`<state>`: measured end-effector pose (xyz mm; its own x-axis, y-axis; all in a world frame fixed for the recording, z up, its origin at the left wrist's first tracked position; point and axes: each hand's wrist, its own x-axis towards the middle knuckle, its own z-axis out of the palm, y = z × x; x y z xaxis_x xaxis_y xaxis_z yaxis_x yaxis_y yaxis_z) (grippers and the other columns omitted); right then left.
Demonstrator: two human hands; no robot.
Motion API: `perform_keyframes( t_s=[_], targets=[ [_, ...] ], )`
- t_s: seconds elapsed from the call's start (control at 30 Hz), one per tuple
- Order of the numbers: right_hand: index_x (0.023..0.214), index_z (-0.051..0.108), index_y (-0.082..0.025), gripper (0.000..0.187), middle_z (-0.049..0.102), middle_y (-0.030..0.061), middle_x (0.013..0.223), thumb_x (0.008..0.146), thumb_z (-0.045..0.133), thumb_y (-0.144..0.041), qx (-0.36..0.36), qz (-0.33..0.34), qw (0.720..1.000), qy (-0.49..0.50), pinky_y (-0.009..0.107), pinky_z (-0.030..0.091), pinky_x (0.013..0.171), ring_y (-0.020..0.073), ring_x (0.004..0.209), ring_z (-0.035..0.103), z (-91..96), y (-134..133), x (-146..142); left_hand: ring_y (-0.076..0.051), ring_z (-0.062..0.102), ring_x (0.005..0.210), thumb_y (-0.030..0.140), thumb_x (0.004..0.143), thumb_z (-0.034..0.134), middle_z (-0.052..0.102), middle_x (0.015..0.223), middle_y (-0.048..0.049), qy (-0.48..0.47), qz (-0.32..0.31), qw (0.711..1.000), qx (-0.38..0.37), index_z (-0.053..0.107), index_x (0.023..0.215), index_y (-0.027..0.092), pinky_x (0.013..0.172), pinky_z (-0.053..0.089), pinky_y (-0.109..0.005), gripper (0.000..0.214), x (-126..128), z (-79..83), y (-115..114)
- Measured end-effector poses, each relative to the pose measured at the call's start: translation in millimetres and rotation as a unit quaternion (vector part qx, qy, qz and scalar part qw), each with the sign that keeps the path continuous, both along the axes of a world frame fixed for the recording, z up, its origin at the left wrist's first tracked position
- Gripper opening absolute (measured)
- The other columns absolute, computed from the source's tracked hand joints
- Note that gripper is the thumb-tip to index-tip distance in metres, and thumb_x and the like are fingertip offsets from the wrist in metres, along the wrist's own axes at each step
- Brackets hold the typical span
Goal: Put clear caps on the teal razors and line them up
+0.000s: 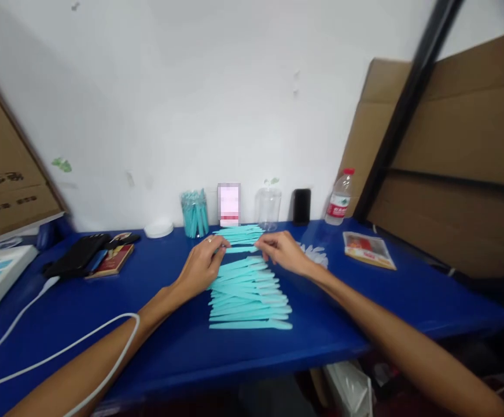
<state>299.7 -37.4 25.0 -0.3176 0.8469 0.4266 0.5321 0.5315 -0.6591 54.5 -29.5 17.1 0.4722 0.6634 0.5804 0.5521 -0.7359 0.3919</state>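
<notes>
My left hand [202, 262] pinches the left end of a slim turquoise stick, which looks like an eyebrow razor [239, 249]. At its broader right end, the fingers of my right hand [283, 249] are closed; the fingertips partly hide that end. Below my hands lies a loose row of similar turquoise razors [247, 295], mostly sideways, their paler wide ends to the right. Just beyond my fingers is a second stack of turquoise razors [239, 233]. Small clear pieces [315, 253] lie in a heap behind my right wrist.
Against the wall stand a clear jar of turquoise razors [195, 214], a lit phone [229, 204], a clear jar [269, 208], a black phone [301, 207] and a water bottle [339, 198]. A white lid [158, 228] lies left. A white cable [117, 318] crosses my left forearm.
</notes>
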Motion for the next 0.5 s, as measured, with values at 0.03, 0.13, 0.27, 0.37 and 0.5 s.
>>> perform_keyframes(
  t_s=[0.03, 0.13, 0.27, 0.37, 0.5],
  targets=[
    [0.065, 0.062, -0.017, 0.04, 0.061, -0.0006, 0.055, 0.09, 0.054, -0.046, -0.02, 0.015, 1.0, 0.005, 0.021, 0.037, 0.046, 0.0091, 0.042, 0.049, -0.3, 0, 0, -0.019, 0.059, 0.089, 0.026, 0.097, 0.038, 0.063, 0.095, -0.0043, 0.002, 0.001, 1.0, -0.001, 0.059, 0.098, 0.02, 0.079, 0.043, -0.03, 0.022, 0, 0.2, 1],
    [0.067, 0.063, -0.016, 0.039, 0.061, -0.0001, 0.055, 0.088, 0.057, -0.048, -0.1, 0.063, 0.992, 0.033, 0.021, 0.036, 0.042, 0.0087, 0.04, 0.048, 1.1, 0, 2, -0.017, 0.057, 0.081, 0.02, 0.095, 0.041, 0.062, 0.091, -0.0038, 0.004, -0.005, 1.0, 0.003, 0.06, 0.094, 0.019, 0.069, 0.042, -0.027, 0.019, -1, 1.4, 3],
    [0.068, 0.065, -0.015, 0.034, 0.062, 0.0007, 0.056, 0.083, 0.063, -0.045, -0.165, 0.099, 0.98, 0.054, 0.02, 0.038, 0.041, 0.0086, 0.043, 0.049, 2.6, 1, 6, -0.016, 0.054, 0.078, 0.015, 0.091, 0.043, 0.058, 0.084, -0.0028, -0.001, -0.037, 0.999, 0.019, 0.06, 0.089, 0.017, 0.07, 0.041, -0.028, 0.017, -3, 2.3, 3],
    [0.077, 0.069, -0.014, 0.027, 0.064, 0.0012, 0.06, 0.08, 0.068, -0.041, -0.197, 0.106, 0.973, 0.057, 0.02, 0.039, 0.041, 0.0095, 0.047, 0.052, 6.3, 1, 11, -0.016, 0.053, 0.08, 0.013, 0.089, 0.044, 0.058, 0.084, -0.0026, 0.003, -0.069, 0.997, 0.021, 0.059, 0.09, 0.017, 0.072, 0.041, -0.028, 0.015, -3, 3.8, 1],
    [0.085, 0.07, -0.015, 0.024, 0.067, 0.0027, 0.067, 0.075, 0.073, -0.036, -0.235, 0.098, 0.966, 0.045, 0.02, 0.038, 0.041, 0.0112, 0.052, 0.054, 14.8, 3, 20, -0.015, 0.051, 0.076, 0.01, 0.081, 0.05, 0.056, 0.082, -0.0008, 0.024, -0.103, 0.994, 0.004, 0.059, 0.089, 0.017, 0.071, 0.04, -0.027, 0.014, -2, 6.5, -4]
  ],
)
